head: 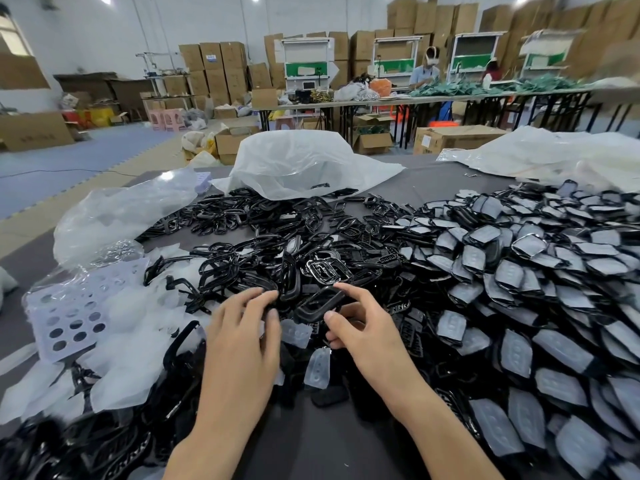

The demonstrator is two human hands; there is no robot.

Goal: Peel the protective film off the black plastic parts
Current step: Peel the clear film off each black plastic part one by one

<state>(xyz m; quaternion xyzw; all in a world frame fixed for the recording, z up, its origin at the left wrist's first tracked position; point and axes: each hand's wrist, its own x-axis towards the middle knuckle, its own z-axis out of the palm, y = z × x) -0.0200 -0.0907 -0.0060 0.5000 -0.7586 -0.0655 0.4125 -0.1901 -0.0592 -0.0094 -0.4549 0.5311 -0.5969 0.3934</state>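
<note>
A long grey table (301, 441) fills the near part of the room. Across its right side spreads a heap of film-covered parts (519, 271), the stock yet to be done. In the middle and running far-left lies a tangle of bare black frames (242, 216), with a crumpled white bag (304, 161) at the far edge behind it. On the near left is a drift of peeled film (138, 327), and beside that a lilac perforated sheet (69, 313).

The person's hands meet at the near centre. The right hand (370, 334) has thumb and forefinger curled round the right end of a black frame (317, 306), pinching it just above the pile. The left hand (242, 337) reaches to the frame's left end with gently bent fingers; whether it grasps anything I cannot tell. A film scrap (296, 332) lies just beside the left thumb.

This frame looks bare and glossy, so to my eye one peel is just over and the part is ready to go on the done heap. The next move would call for dropping it there, reaching right for a covered part, and finding a film edge to lift with a fingernail.
</note>
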